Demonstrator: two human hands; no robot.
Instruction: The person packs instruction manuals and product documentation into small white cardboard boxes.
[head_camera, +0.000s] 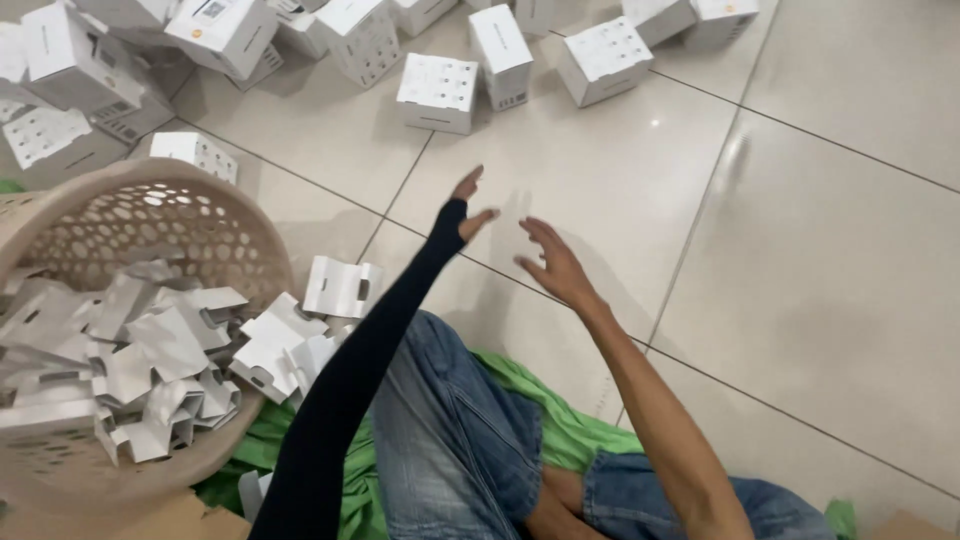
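Fingers (478, 205) of the left hand (468, 208) spread wide, right hand (552, 264) open too, both empty above the floor (830, 260). The tipped basket (190, 215) spills flat cardboard inserts (150, 360). The nearest white box (437, 92) lies well beyond the fingertips.

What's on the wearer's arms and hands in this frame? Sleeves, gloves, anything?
Left arm wears a tight black sleeve that runs onto the left hand with a thumb opening, fingers bare. Right arm and right hand are bare: no sleeve or glove, no watch visible.
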